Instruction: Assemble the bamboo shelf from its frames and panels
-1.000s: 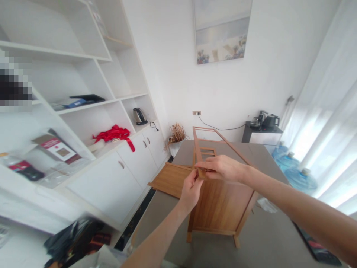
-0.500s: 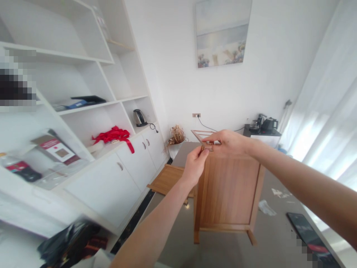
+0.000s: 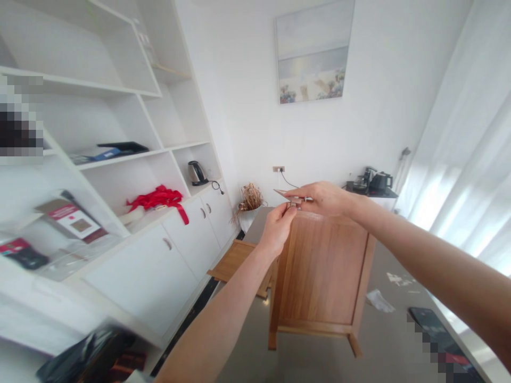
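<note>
Both my hands are raised together above the top end of a brown wooden cabinet-like piece [image 3: 319, 276], which has a panelled face and short legs. My right hand [image 3: 329, 198] grips a thin, light wooden frame piece [image 3: 281, 192], now seen nearly edge-on. My left hand [image 3: 278, 227] is closed in a pinch at the near edge of that piece, its thumb and fingertips almost touching my right fingers. Whether a smaller part sits between the left fingertips cannot be made out. Left of the cabinet-like piece lies a separate wooden panel [image 3: 233, 260], partly behind my left forearm.
The grey table [image 3: 315, 364] carries a crumpled wrapper [image 3: 380, 301], small white scraps [image 3: 395, 279] and a phone [image 3: 429, 322] at the right. White shelving [image 3: 131, 255] with a kettle [image 3: 196, 173] and red ribbon [image 3: 159, 198] lines the left. A dried plant [image 3: 250, 198] stands behind.
The wooden frame piece has tilted from showing its open outline to nearly edge-on. My hands stay closed on it. The view has shifted slightly.
</note>
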Motion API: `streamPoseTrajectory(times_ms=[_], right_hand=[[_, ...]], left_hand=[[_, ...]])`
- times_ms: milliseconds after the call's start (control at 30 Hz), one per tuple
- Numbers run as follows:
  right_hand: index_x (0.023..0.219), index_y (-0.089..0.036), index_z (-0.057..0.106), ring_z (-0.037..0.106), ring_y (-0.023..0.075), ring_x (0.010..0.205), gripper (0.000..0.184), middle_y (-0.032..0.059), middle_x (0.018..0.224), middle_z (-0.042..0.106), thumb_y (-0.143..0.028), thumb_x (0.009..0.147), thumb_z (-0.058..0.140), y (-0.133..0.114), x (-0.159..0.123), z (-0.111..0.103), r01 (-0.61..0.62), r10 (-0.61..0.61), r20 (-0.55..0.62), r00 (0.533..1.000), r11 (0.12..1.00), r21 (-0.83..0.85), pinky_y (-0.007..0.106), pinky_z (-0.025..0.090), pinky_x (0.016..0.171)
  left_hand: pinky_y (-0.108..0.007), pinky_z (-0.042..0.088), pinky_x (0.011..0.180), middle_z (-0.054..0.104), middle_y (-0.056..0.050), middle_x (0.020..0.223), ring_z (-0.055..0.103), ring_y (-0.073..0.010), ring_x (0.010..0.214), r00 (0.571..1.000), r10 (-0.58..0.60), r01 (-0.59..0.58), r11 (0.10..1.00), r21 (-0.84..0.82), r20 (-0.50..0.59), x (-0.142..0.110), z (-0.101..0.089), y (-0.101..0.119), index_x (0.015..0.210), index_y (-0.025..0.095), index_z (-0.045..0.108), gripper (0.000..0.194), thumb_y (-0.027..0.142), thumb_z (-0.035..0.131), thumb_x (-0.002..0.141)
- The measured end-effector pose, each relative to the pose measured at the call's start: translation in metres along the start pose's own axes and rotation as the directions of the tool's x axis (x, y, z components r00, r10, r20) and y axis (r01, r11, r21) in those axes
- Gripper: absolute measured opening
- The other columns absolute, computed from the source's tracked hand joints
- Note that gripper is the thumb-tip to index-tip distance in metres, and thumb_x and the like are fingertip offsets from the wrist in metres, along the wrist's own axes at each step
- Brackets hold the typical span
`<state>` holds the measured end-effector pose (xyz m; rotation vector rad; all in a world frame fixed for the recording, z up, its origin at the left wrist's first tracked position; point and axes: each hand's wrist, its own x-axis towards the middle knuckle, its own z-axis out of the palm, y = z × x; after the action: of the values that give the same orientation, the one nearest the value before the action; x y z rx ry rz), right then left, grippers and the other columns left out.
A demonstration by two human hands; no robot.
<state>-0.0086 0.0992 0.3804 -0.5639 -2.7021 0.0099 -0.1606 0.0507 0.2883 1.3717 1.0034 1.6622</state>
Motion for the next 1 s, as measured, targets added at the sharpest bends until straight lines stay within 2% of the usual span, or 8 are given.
streamPoseTrajectory(times_ms=[267, 500, 733, 1000], right_hand=[[0.129, -0.023, 0.052, 0.064, 0.0205, 0.092, 0.041, 0.0065, 0.114, 0.066, -0.034, 0.091, 0.042, 0.001, 0.002, 0.006, 0.089, -0.085, 0.041, 0.996, 0.992, -0.088, 0.030, 0.044, 0.077], [0.126, -0.020, 0.054, 0.064, 0.0213, 0.090, 0.040, 0.0091, 0.110, 0.067, -0.033, 0.090, 0.044, -0.007, 0.001, 0.006, 0.087, -0.081, 0.069, 0.994, 0.992, -0.093, 0.030, 0.044, 0.075], [0.123, -0.019, 0.055, 0.064, 0.0208, 0.087, 0.036, 0.0088, 0.107, 0.069, -0.031, 0.090, 0.044, -0.011, 0.000, 0.008, 0.119, -0.112, 0.082, 0.990, 0.989, -0.090, 0.029, 0.044, 0.071], [0.121, -0.022, 0.056, 0.064, 0.0199, 0.085, 0.035, 0.0069, 0.100, 0.070, -0.034, 0.089, 0.048, -0.009, 0.002, 0.013, 0.124, -0.120, 0.069, 0.990, 0.990, -0.064, 0.027, 0.042, 0.070]], left_hand=[[-0.030, 0.042, 0.079, 0.063, -0.002, 0.081, 0.056, -0.0179, 0.083, 0.999, -0.010, 0.012, 0.998, -0.054, 0.042, -0.010, -0.004, -0.001, 0.088, 0.016, 0.064, 0.019, 0.033, 0.058, 0.080], [-0.031, 0.041, 0.082, 0.064, -0.003, 0.084, 0.056, -0.0192, 0.087, 0.998, -0.023, 0.027, 0.996, -0.079, 0.053, -0.017, -0.007, -0.003, 0.088, 0.017, 0.064, 0.019, 0.033, 0.058, 0.080], [-0.031, 0.039, 0.086, 0.065, -0.003, 0.088, 0.055, -0.0187, 0.088, 0.998, 0.002, -0.001, 1.000, -0.029, 0.063, -0.023, -0.010, -0.006, 0.091, 0.017, 0.065, 0.020, 0.033, 0.057, 0.081], [-0.029, 0.040, 0.083, 0.066, -0.003, 0.091, 0.056, -0.0184, 0.088, 0.997, -0.011, 0.014, 0.999, -0.039, 0.076, -0.028, -0.013, -0.008, 0.094, 0.018, 0.065, 0.022, 0.033, 0.056, 0.082]])
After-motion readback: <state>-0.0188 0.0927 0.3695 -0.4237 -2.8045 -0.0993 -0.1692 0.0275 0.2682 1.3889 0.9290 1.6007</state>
